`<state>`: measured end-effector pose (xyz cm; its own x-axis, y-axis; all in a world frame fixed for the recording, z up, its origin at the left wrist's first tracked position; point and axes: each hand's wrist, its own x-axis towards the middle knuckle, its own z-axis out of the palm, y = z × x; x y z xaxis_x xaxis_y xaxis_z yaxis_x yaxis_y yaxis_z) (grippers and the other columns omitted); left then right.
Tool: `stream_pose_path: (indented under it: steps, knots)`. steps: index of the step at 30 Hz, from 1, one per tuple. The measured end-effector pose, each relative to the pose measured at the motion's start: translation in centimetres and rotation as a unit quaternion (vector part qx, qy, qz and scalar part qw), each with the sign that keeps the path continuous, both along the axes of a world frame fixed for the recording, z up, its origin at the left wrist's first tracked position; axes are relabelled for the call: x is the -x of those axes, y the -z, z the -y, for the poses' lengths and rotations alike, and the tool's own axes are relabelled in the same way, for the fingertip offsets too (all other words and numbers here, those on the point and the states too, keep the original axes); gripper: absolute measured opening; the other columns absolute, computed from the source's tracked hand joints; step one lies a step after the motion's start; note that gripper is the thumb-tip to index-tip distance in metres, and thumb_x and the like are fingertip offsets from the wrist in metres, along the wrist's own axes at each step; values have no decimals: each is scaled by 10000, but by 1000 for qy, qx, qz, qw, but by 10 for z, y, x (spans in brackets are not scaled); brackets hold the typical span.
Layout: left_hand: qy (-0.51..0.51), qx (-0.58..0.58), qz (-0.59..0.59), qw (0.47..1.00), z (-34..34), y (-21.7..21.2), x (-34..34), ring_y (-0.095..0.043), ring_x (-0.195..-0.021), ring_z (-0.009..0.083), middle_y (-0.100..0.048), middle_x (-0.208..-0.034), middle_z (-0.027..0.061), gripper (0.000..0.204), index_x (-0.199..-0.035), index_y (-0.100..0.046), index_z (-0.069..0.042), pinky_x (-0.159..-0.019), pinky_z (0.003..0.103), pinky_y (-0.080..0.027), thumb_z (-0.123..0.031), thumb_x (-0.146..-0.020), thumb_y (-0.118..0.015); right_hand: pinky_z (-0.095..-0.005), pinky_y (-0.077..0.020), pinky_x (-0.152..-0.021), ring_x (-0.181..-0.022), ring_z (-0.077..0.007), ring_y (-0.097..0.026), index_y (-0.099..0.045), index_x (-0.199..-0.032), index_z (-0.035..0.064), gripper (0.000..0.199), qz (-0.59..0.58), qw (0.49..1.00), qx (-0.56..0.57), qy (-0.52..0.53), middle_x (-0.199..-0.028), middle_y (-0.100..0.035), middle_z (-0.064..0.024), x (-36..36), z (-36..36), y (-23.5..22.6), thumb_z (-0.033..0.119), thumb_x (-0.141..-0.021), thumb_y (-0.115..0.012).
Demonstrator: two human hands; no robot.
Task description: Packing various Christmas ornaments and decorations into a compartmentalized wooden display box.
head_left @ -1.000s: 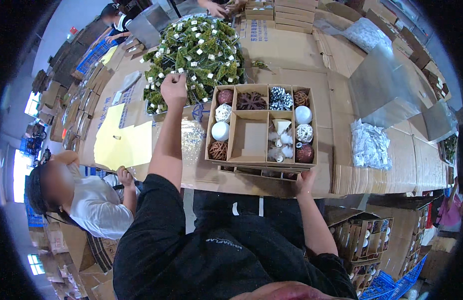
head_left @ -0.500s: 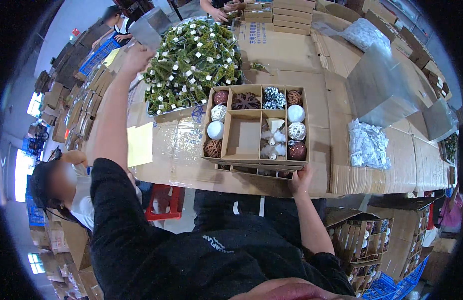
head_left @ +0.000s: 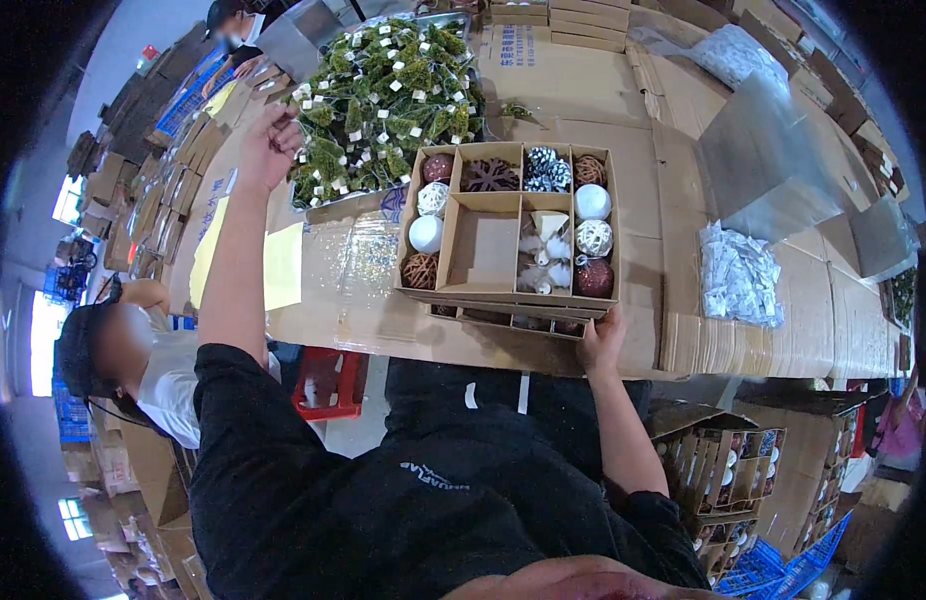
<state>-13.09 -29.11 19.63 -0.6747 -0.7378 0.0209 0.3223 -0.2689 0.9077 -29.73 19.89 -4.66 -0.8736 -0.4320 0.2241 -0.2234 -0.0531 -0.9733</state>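
Our left hand [head_left: 271, 145] is just beside the left edge of a heap of green sprigs [head_left: 383, 110] dotted with white cubes. Its fingers are partly curled, and we cannot tell whether they have hold of anything. Our right hand [head_left: 602, 340] touches the near right corner of the divided box [head_left: 480, 250], its fingers partly hidden, so we cannot tell how firmly they close. The box lies right of the sprigs, above a second box [head_left: 508, 318], with white, woven and dark red balls [head_left: 594, 278] along its sides.

Under all this we see a table [head_left: 383, 300] covered in overlapping brown cardboard, shiny near us. Yellow paper [head_left: 284, 265] lies by our left forearm. On the right are a bag of white packets [head_left: 740, 275], a grey translucent bin [head_left: 768, 160] and another plastic bag [head_left: 735, 58]. Beyond the left edge sits a co-worker [head_left: 163, 395] in white, near a red crate [head_left: 328, 385]; at lower right stand stacked filled boxes [head_left: 723, 475] and blue crates [head_left: 763, 570].

A second ago our left hand was over the near part of the sprigs; now it is farther left. The red crate has come into view. The divided box keeps its place on the table, our right hand at the same corner.
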Motion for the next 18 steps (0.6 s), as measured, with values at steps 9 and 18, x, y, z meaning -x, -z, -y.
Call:
stream_pose_path:
  steps: [9, 18]
  knots:
    - [32, 83, 40, 995, -11, -29, 9, -394, -597, 83, -665, -956, 85, 84, -932, -573, -68, -503, 206, -304, -116, -895, -631, -286, -482, -821, -906, -153, -585, -582, -1104, -26, 223, 31, 999, 16, 3, -967, -598, -87, 1, -1, 10, 41, -893, -609]
    - [147, 8, -98, 984, 7, -86, -18, -370, -587, 20, -631, -953, 56, 96, -1000, -579, -20, -458, 157, -261, -91, -937, -597, -273, -471, -818, -902, -142, -574, -572, -1068, -26, 187, 79, 996, 35, 0, -960, -591, -76, -4, 2, -3, 10, -885, -593]
